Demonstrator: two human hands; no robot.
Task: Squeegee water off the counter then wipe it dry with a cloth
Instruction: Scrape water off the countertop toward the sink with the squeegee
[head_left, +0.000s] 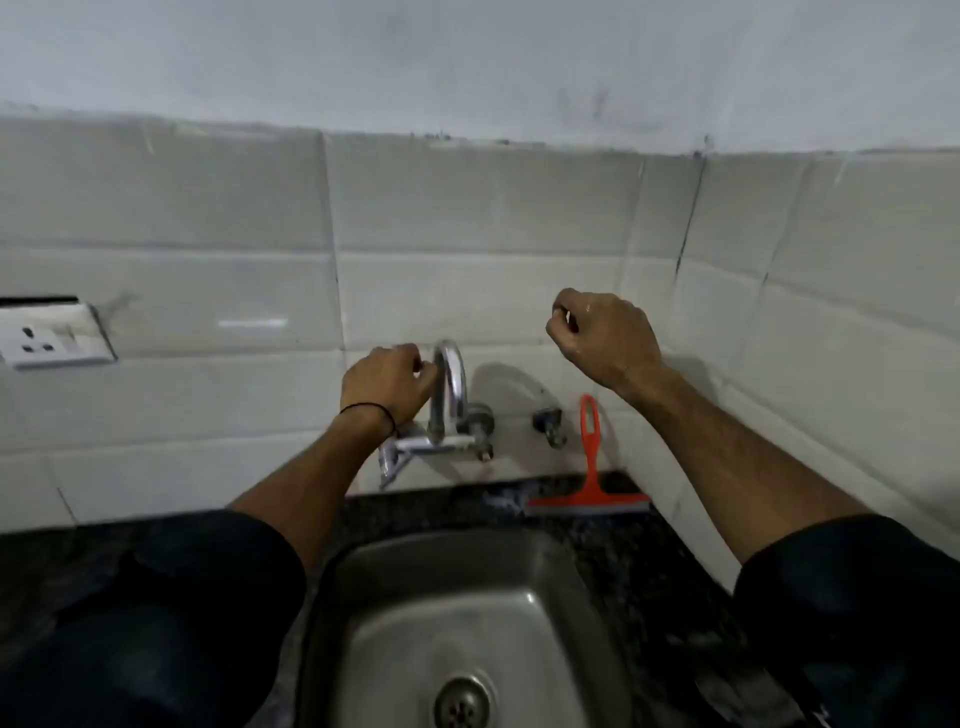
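Surface: dark speckled stone counter (613, 561) wrapping a stainless steel sink (467, 587), round drain (461, 702) at the bottom edge of view. Behind it, glossy white wall tiles (208, 218) run up to a painted wall; the tiling turns a corner on the right. White electrical socket (54, 335) set into the tiles at far left. Chrome gooseneck tap (451, 387) wall-mounted above the sink, a second small valve (548, 423) just to its right.

Task item: red squeegee (589, 470) stands on the counter strip behind the sink, at the right rear corner. Long axis of the handle near vertical, leaning against the tiles, loop end up; blade edge down on the counter, running left to right (a pale wet patch lies just left of the blade). Neither hand touches it.

Left hand (387, 384): fingers curled, fingertips at the tap's arch, touching or nearly so; cannot tell if it grips. Black thread around the wrist. Right hand (602, 335): raised in front of the tiles, loosely fisted, thumb against forefinger, nothing seen in it. Both forearms bare, dark sleeves pushed up.

No cloth identified.
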